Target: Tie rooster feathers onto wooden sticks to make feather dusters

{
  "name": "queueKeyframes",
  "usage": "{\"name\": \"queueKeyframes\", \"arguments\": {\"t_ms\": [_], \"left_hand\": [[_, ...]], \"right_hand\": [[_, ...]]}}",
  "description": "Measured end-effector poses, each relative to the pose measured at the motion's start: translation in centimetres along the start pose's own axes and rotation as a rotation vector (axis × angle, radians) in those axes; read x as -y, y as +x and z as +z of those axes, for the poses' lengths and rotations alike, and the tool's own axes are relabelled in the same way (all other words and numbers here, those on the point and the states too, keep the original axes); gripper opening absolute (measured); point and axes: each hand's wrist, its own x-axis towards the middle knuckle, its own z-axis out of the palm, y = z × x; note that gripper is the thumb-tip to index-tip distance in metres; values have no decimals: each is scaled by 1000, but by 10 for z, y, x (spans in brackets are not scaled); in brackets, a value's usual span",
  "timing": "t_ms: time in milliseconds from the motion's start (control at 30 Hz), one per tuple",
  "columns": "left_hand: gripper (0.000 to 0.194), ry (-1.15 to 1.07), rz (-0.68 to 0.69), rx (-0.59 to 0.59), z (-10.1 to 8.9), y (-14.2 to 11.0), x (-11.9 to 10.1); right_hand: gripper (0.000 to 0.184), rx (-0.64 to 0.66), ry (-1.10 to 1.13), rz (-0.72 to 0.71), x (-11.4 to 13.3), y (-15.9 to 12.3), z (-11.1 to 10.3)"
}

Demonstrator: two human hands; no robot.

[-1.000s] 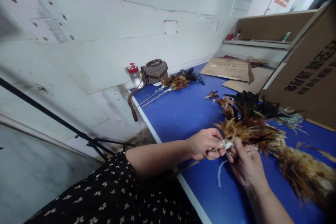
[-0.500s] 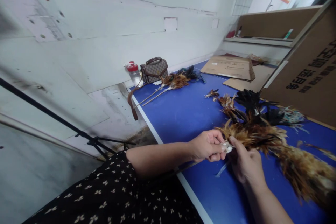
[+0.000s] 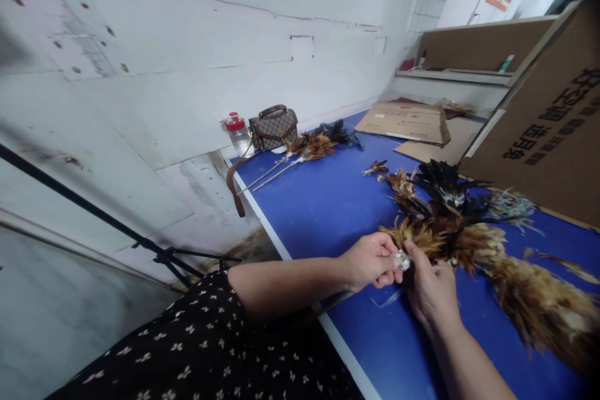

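Note:
My left hand point(image 3: 372, 264) pinches a small white bound bundle point(image 3: 402, 260) between thumb and fingers, just over the near edge of the blue table point(image 3: 323, 200). Against the other side of it presses my right hand point(image 3: 434, 290), its thumb stretched along the bundle and its fingers closed underneath, partly hidden. Golden-brown feathers point(image 3: 417, 236) spread right behind both hands; whether they join the bundle I cannot tell. A thin pale strip point(image 3: 388, 300) hangs below my hands. Part of a thin stick point(image 3: 340, 299) shows under my left forearm.
Piles of black feathers point(image 3: 443, 184) and tan feathers point(image 3: 539, 287) lie to the right. Two feather dusters point(image 3: 314, 147) rest farther back near a handbag point(image 3: 273, 128) and a red-capped bottle point(image 3: 238, 134). Flat cardboard point(image 3: 405, 122) and a tall cardboard panel point(image 3: 544, 119) stand beyond. A black tripod point(image 3: 162, 256) is left.
The view has shifted slightly. Both hands stay at the white bundle, with the right hand and its wrist turned a little; the pale strip below has changed its bend.

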Motion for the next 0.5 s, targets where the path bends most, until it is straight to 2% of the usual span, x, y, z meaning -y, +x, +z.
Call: {"name": "queueKeyframes", "arguments": {"t_ms": [167,367,500], "left_hand": [[61,-13,15,-22,1,1,-9],[70,-30,28,-57,-2,1,-21],[65,-51,30,-53,-4,-2,-23]], "right_hand": [[59,152,54,120,15,-4,0],[77,181,202,105,26,-11,2],[77,196,208,113,28,-14,3]]}}
